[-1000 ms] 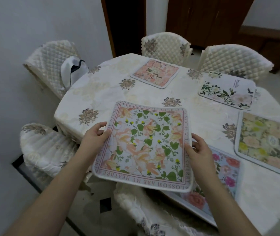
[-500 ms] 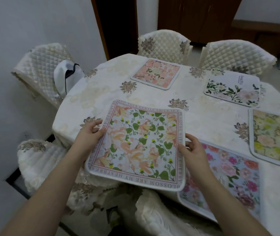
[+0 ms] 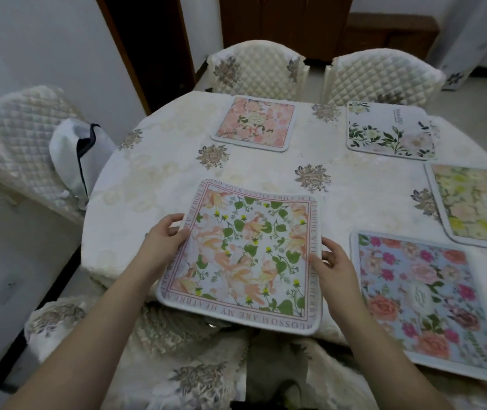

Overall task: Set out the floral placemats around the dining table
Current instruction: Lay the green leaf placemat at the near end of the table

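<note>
The round table (image 3: 153,184) wears a cream cloth, with quilted chairs (image 3: 257,69) around it. Four floral placemats already lie on it, from the pink one (image 3: 255,122) to the blue one (image 3: 419,303). A fifth placemat (image 3: 245,255) overhangs the near edge, each side pinched in the grip of the left hand (image 3: 165,241) and right hand (image 3: 335,266).

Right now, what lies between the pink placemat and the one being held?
In the head view, only tablecloth with an embroidered flower motif separates pink placemat from held placemat.

5 placemats (image 3: 243,255) on table (image 3: 159,179).
</note>
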Available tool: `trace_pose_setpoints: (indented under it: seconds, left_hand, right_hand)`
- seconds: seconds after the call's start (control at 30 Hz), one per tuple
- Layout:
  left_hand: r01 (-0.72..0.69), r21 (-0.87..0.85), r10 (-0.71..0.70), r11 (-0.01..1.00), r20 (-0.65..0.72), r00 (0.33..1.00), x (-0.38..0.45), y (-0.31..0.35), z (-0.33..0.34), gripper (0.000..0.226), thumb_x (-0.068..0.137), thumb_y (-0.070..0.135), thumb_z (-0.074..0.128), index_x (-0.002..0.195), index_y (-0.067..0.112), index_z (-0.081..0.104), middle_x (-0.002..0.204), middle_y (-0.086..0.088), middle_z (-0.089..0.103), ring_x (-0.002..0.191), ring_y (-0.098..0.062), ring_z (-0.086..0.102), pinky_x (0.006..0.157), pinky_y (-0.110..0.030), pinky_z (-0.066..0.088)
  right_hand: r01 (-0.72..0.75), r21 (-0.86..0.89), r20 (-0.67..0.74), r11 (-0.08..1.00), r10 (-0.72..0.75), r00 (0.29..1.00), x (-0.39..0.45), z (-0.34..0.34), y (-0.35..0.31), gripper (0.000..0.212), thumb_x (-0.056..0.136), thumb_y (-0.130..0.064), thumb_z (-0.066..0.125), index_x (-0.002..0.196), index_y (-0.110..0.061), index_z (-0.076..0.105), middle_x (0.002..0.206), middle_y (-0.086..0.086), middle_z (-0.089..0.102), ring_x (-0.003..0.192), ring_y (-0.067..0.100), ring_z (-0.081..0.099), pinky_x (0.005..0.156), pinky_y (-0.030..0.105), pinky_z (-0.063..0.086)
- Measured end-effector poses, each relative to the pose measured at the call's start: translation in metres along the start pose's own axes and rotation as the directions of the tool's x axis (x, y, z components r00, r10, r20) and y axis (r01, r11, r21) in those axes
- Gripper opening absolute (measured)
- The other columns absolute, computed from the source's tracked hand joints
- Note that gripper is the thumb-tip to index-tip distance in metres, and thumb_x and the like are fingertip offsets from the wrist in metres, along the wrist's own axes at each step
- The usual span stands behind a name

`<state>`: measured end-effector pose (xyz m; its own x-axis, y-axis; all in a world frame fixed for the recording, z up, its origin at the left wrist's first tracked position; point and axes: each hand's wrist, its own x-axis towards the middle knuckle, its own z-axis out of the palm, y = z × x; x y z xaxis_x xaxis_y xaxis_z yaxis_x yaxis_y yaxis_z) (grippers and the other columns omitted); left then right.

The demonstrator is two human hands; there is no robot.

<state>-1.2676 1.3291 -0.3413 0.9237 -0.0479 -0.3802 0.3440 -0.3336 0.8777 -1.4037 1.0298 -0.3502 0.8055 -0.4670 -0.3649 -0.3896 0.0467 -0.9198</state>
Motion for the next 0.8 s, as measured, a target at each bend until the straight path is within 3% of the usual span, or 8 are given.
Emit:
trace_pose_setpoints:
  seconds: [0.27, 0.43, 0.57, 0.8]
  left_hand:
    - [0.043, 0.044, -0.042, 0.998, -0.021, 0.999, 0.015, -0.008, -0.004, 0.021, 0.095, 0.017, 0.062, 0.117, 0.017, 0.06, 0.096, -0.012, 0.076, 0.08, -0.031, 0.075, 0.077, -0.051, 0.06]
    - [0.081, 0.077, -0.081, 0.994, -0.011, 0.997, 0.024, -0.019, -0.004, 0.024, 0.095, 0.02, 0.063, 0.119, 0.02, 0.058, 0.1, -0.016, 0.072, 0.08, -0.031, 0.074, 0.077, -0.052, 0.06]
    - [0.109, 0.084, -0.109, 0.991, -0.002, 0.994, 0.044, -0.029, -0.007, 0.026, 0.096, 0.023, 0.063, 0.121, 0.022, 0.057, 0.103, -0.016, 0.071, 0.079, -0.028, 0.075, 0.064, -0.038, 0.059]
    - [0.06, 0.145, -0.069, 0.988, 0.055, 0.996, 0.091, -0.051, -0.02, 0.021, 0.095, 0.03, 0.063, 0.115, 0.031, 0.058, 0.102, -0.004, 0.07, 0.08, -0.021, 0.073, 0.067, -0.035, 0.058]
  right_hand:
    - [-0.008, 0.039, 0.042, 0.999, 0.006, 0.999, 0.017, 0.006, 0.018, 0.038, 0.094, -0.022, 0.063, 0.13, -0.027, 0.052, 0.105, -0.001, 0.067, 0.082, 0.009, 0.07, 0.06, 0.027, 0.055]
    - [-0.041, -0.008, 0.051, 0.999, 0.041, 0.998, 0.028, 0.017, 0.026, 0.039, 0.095, -0.021, 0.061, 0.132, -0.026, 0.05, 0.105, -0.001, 0.066, 0.088, 0.016, 0.07, 0.071, 0.043, 0.06]
    - [-0.06, -0.066, 0.045, 0.996, 0.063, 0.997, 0.041, 0.029, 0.03, 0.038, 0.095, -0.02, 0.06, 0.132, -0.026, 0.051, 0.108, 0.002, 0.066, 0.092, 0.019, 0.069, 0.079, 0.049, 0.058]
    - [-0.106, -0.089, -0.097, 0.99, 0.097, 0.991, 0.042, 0.073, 0.041, 0.033, 0.097, -0.02, 0.057, 0.128, -0.029, 0.051, 0.107, -0.001, 0.066, 0.089, 0.014, 0.068, 0.063, 0.029, 0.054]
